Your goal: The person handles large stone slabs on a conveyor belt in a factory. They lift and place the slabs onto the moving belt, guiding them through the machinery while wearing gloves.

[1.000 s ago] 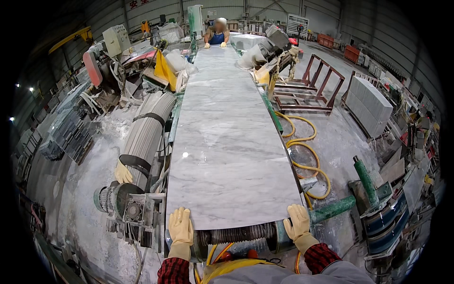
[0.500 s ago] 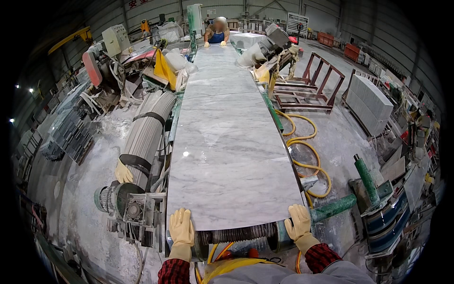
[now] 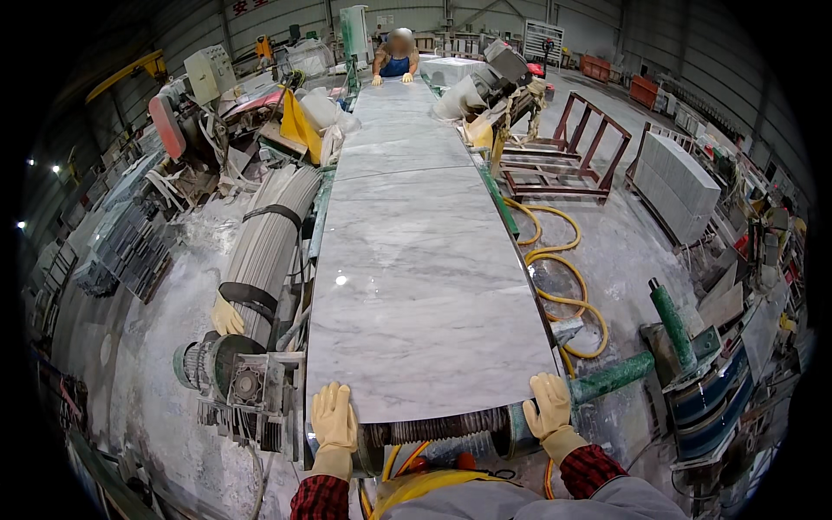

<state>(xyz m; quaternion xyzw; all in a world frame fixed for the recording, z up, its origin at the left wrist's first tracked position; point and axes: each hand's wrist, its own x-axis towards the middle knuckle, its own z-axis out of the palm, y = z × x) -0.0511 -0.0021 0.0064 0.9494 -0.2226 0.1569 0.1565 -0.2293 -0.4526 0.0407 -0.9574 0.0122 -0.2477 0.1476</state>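
Note:
A long white marble slab [image 3: 425, 286] with grey veins lies flat on a roller conveyor in front of me, its surface shiny. A thin seam crosses it farther up, with another pale slab [image 3: 399, 121] beyond. My left hand [image 3: 333, 418], in a cream rubber glove, rests at the slab's near left corner with its fingers stretched forward. At the near right corner, my right hand [image 3: 548, 407] wears a matching glove, fingers extended and thumb apart. Neither hand grips anything. Below the slab's near edge, a dark ribbed roller [image 3: 438, 428] shows between my hands.
At the far end a person [image 3: 397, 61] has both gloved hands on the slab. A motor [image 3: 208, 362] and a strapped bundle of grey strips [image 3: 276, 225] stand left. Right are yellow hoses [image 3: 582, 295], a green bar [image 3: 614, 379], a metal rack [image 3: 563, 160] and stacked slabs [image 3: 676, 186].

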